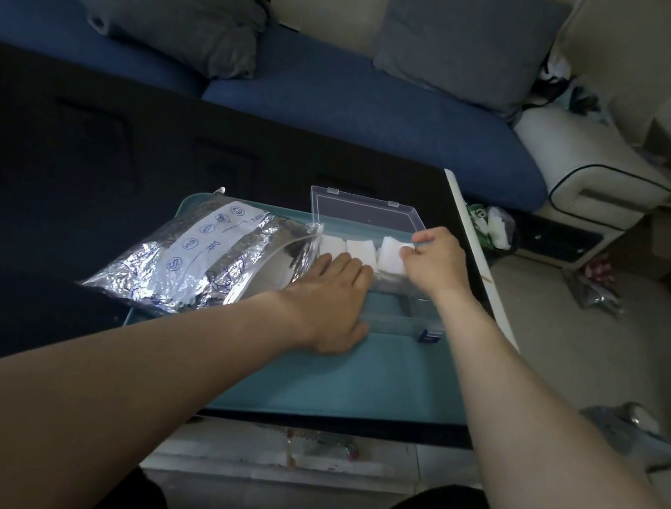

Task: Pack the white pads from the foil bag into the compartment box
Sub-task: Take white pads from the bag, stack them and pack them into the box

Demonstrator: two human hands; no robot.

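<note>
White and soft-looking, the pad (395, 254) pinched in the fingertips (407, 252) of the right hand (431, 263) sits right of centre in the frame, over the far right compartment of the clear box (413, 304). It probably weighs almost nothing and bends easily, so a light pinch at one edge should be enough; squeezing harder would likely only crumple it. Two more pads (345, 247) lie in the compartments just to its left. The left hand (332, 292) rests flat with straight fingers on the near left part of the box, holding nothing, apparently steadying it; being thin plastic, the box may slide on the teal mat (350, 381) if let go. Its lid (365, 211) stands open behind, close to the right hand's knuckles. Left of the box lies the crinkled foil bag (195, 260), mouth towards the box, touching or nearly touching it. Across the upper frame run a blue sofa (346, 100) and grey cushions (170, 6), well apart from the work
</note>
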